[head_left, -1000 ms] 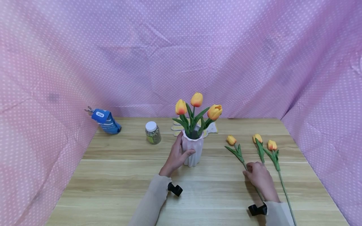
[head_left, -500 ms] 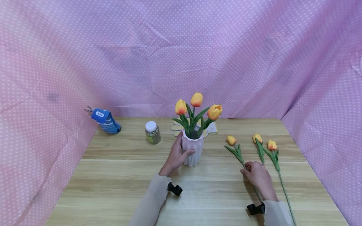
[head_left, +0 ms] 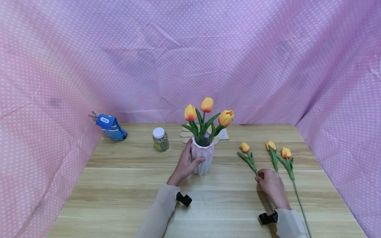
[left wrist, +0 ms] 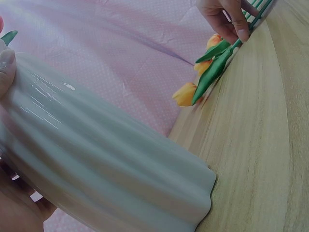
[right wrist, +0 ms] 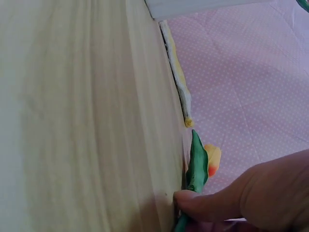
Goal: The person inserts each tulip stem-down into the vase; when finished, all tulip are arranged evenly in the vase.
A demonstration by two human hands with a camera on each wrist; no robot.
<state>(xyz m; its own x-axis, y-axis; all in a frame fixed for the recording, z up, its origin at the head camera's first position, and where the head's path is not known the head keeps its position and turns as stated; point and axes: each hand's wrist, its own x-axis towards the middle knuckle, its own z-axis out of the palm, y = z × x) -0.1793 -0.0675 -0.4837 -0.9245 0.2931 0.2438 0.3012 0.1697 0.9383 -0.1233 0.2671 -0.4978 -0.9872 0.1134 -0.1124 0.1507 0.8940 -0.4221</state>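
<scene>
My left hand (head_left: 185, 167) grips a white fluted vase (head_left: 203, 162) from its left side, thumb across the front. Three orange-yellow tulips (head_left: 207, 105) with green leaves stand in the vase. At the right, my right hand (head_left: 271, 185) pinches the stem of a loose tulip (head_left: 245, 147) just below its leaves; the right wrist view shows the thumb against that stem, low over the wood. Two more tulips, one (head_left: 271, 145) partly behind the right hand and another (head_left: 286, 153) farther right, lie on the table. In the left wrist view the vase (left wrist: 106, 140) fills the foreground.
Behind the vase lies a pale glove (head_left: 223, 134) with yellow edging, partly hidden. A jar (head_left: 161, 142) with a white lid stands left of the vase. A blue pouch (head_left: 112, 127) with a clip is at the table's (head_left: 125, 188) far left corner. A pink dotted cloth (head_left: 190, 59) hangs behind.
The right hand and its sleeve have shifted slightly left and up, and its fingers have closed on the stem. The tulip's head has moved a little right. The left hand and vase stay put.
</scene>
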